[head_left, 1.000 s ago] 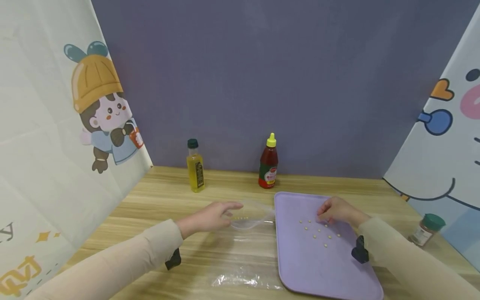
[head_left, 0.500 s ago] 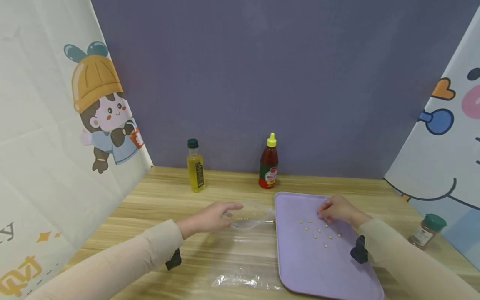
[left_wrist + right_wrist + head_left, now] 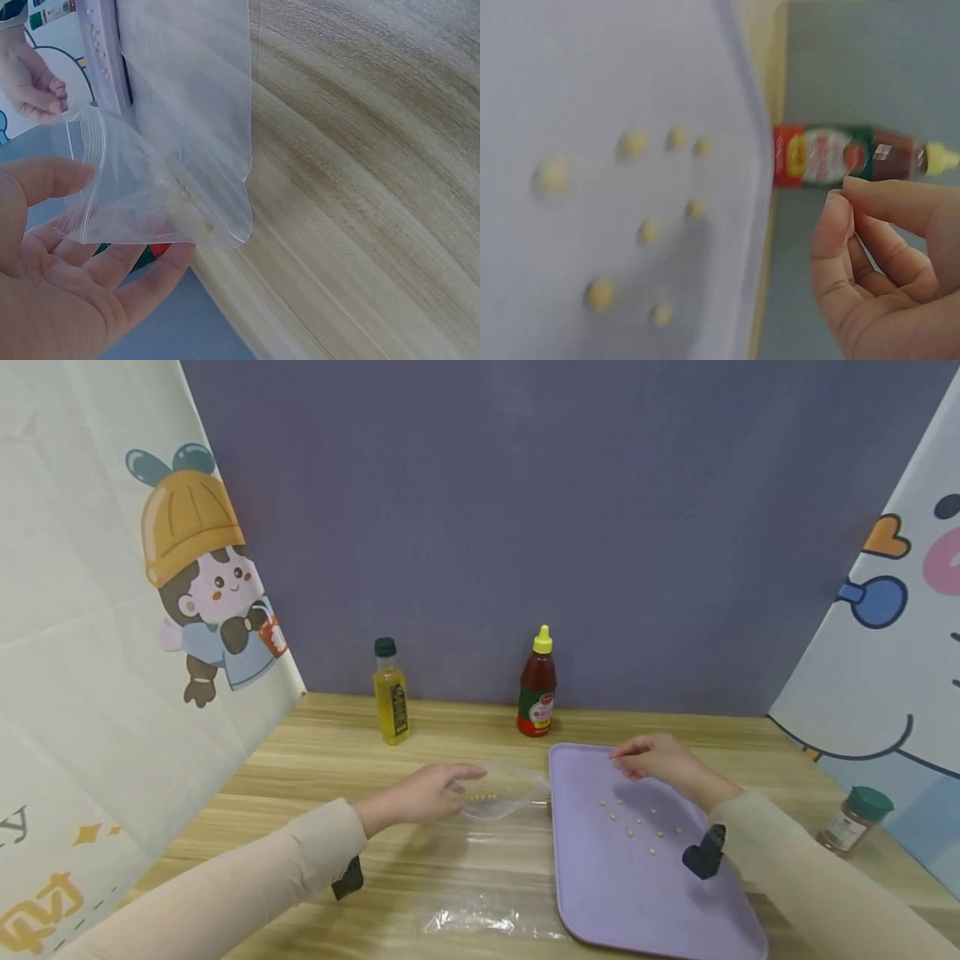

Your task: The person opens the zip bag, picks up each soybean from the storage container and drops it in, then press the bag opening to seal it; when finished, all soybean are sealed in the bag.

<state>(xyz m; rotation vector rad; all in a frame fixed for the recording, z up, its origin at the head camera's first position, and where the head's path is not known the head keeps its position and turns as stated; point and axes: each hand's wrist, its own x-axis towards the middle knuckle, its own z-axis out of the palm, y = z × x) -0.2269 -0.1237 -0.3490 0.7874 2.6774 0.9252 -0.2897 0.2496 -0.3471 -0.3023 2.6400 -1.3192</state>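
My left hand (image 3: 423, 795) holds the mouth of a clear zip bag (image 3: 127, 180) apart, thumb on one side and fingers beneath the other. Several small yellow beans, like soybeans, lie inside the bag, blurred through the plastic. My right hand (image 3: 663, 764) is above the far end of a purple tray (image 3: 637, 902). In the right wrist view its thumb and index fingertips (image 3: 832, 225) pinch together around what looks like a soybean, almost wholly hidden. Several loose soybeans (image 3: 638, 820) are scattered on the tray below that hand.
A red sauce bottle (image 3: 536, 693) with a yellow cap stands behind the tray. An oil bottle (image 3: 392, 702) is farther left at the back. A green-lidded spice jar (image 3: 855, 820) stands right of the tray. The bag's lower part (image 3: 487, 893) lies flat on the wooden table.
My right hand has lifted off the tray's surface and moved left and away toward the far edge. My left hand and the bag have stayed in place.
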